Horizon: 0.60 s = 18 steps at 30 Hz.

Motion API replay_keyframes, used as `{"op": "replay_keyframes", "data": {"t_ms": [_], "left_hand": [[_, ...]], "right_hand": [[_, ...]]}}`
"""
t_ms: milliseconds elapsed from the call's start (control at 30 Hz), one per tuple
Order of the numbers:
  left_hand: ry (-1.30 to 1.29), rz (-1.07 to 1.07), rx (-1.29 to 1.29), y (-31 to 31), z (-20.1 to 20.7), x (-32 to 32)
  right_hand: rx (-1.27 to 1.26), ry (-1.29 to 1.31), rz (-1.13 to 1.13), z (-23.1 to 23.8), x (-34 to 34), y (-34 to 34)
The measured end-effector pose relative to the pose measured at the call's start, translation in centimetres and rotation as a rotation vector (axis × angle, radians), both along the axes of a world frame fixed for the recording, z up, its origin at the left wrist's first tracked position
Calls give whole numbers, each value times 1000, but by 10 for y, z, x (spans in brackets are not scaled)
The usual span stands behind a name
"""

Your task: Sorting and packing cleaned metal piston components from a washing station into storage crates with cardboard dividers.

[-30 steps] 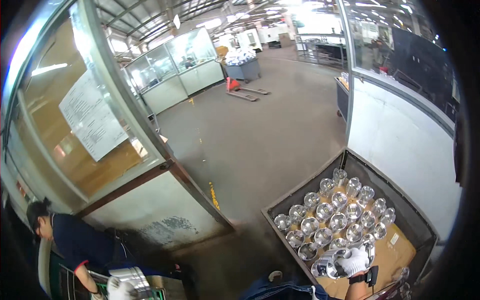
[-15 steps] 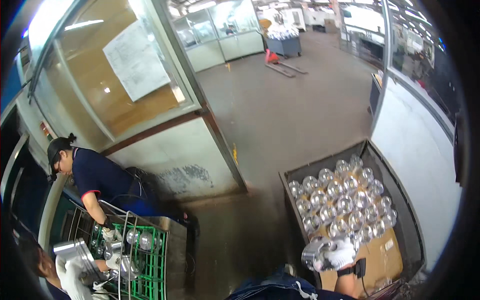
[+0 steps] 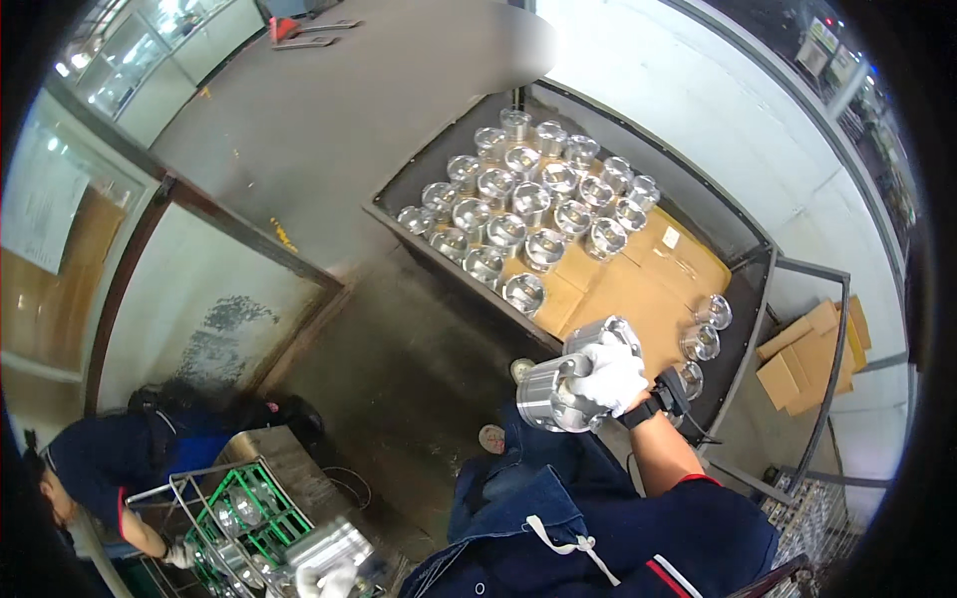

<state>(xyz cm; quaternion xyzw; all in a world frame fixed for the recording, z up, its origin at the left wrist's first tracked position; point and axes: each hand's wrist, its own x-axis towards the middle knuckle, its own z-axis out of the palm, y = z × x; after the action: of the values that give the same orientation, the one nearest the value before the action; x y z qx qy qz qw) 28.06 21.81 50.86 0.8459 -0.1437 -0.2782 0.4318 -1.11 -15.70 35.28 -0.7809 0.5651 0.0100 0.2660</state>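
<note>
My right hand (image 3: pixel 610 374), in a white glove, closes on shiny metal pistons: one piston (image 3: pixel 543 394) lies toward its left, and a second piston (image 3: pixel 603 331) shows just behind the fingers. Both are over the near edge of a dark metal cart (image 3: pixel 461 275). Inside it, rows of pistons (image 3: pixel 530 202) stand on a cardboard sheet (image 3: pixel 623 289), with a few more pistons (image 3: pixel 701 342) along the right side. At the lower edge, my gloved left hand (image 3: pixel 324 581), partly cut off, grips another piston (image 3: pixel 329 548) beside a green-barred rack (image 3: pixel 284 513).
A co-worker (image 3: pixel 110 458) bends over the rack at lower left, one gloved hand among its pistons. Folded cardboard boxes (image 3: pixel 812 359) lean right of the cart behind a metal frame. A glazed partition (image 3: pixel 209 289) stands left. A red pallet jack (image 3: pixel 289 30) is far off.
My view has swung right, so the cart sits nearer the middle and the rack lower. My right hand, still with pistons, is now at the cart's near edge. The co-worker bends lower.
</note>
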Motion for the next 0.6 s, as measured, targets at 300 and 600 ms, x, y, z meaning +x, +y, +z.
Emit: {"op": "replay_keyframes", "data": {"t_ms": [300,600], "left_hand": [[287,89,5,-188,-59,-25],[537,-440,75,-395,-106,-66]], "right_hand": [[5,205,-211,-29,-62,-63],[-78,247,54,-211,-26,-178]]}}
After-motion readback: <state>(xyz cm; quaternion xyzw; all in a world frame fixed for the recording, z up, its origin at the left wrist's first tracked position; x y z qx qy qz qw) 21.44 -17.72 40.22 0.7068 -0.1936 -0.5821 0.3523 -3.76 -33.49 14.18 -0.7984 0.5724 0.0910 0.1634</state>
